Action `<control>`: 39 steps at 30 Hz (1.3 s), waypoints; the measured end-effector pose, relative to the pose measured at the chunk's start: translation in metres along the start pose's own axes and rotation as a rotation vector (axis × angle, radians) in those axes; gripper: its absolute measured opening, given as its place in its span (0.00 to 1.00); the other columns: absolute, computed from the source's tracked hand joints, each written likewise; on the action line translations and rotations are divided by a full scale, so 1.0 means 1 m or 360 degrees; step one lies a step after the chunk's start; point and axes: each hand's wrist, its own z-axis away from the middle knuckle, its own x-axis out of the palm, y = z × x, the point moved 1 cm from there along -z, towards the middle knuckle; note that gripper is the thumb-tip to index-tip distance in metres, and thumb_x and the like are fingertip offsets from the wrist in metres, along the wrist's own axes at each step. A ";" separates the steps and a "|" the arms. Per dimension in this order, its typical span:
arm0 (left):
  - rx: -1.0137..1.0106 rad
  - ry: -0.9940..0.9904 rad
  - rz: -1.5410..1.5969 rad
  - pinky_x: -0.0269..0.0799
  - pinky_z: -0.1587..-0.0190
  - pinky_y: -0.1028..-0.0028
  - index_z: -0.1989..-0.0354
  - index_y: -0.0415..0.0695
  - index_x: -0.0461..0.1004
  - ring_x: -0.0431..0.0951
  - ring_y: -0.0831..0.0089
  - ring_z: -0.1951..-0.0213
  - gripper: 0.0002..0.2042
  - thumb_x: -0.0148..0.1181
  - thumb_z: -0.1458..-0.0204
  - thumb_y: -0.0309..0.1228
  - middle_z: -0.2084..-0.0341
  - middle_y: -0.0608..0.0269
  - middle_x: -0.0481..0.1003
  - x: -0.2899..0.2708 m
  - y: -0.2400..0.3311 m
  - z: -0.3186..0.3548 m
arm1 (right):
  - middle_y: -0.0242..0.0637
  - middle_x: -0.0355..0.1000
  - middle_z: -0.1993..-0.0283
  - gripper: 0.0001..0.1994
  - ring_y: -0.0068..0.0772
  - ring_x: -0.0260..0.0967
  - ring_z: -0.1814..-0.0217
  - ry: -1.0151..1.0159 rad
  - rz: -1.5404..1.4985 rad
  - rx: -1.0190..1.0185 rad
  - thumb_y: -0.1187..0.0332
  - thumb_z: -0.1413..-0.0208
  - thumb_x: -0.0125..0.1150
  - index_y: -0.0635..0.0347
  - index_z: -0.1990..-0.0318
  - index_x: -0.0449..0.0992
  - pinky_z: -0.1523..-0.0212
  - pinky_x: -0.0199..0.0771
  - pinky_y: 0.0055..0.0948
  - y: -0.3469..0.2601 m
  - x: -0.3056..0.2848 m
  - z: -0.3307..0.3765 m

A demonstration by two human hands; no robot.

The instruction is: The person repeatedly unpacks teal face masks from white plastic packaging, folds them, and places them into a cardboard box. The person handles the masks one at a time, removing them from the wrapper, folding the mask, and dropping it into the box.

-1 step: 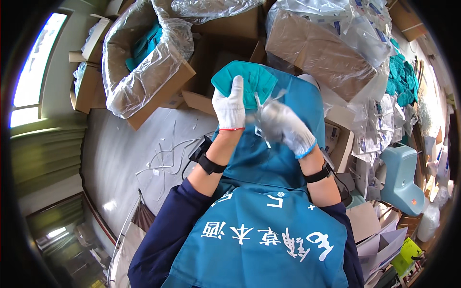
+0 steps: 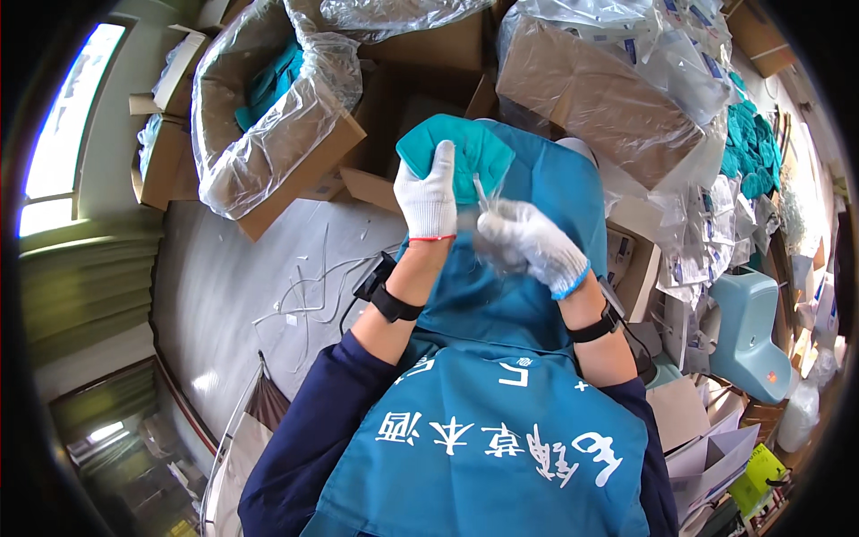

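A teal fabric piece (image 2: 465, 148), which looks like a face mask folded flat, is held up in front of my lap. My left hand (image 2: 427, 197), in a white knit glove with a red cuff edge, grips it with the thumb laid over its near face. From its lower right edge hangs a narrow white strap (image 2: 480, 190). My right hand (image 2: 528, 237), gloved in white with a blue cuff edge, is closed in a pinch at the strap's lower end. Blur smears some of its fingers. Below both hands lies my teal apron (image 2: 501, 304).
A plastic-lined carton (image 2: 268, 170) with teal pieces stands at the far left, next to an open brown carton (image 2: 403, 107). Clear plastic bags (image 2: 617, 98) cover the far right. Beyond are a teal heap (image 2: 750, 148) and a blue stool (image 2: 747, 331). Loose white strips (image 2: 304, 291) litter the floor.
My right hand has shifted slightly left and its fingers show more sharply at the strap. The teal mask has turned a little in my left hand, which has stayed in place.
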 end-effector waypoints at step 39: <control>-0.1129 -0.0457 -0.0234 0.64 0.79 0.80 0.59 0.37 0.78 0.73 0.79 0.80 0.11 0.70 0.47 0.30 0.73 0.64 0.80 -0.058 0.022 0.035 | 0.25 0.68 0.76 0.13 0.10 0.58 0.81 0.1366 0.0389 -0.1211 0.63 0.30 0.51 0.62 0.60 0.77 0.81 0.56 0.15 -0.005 -0.120 -0.058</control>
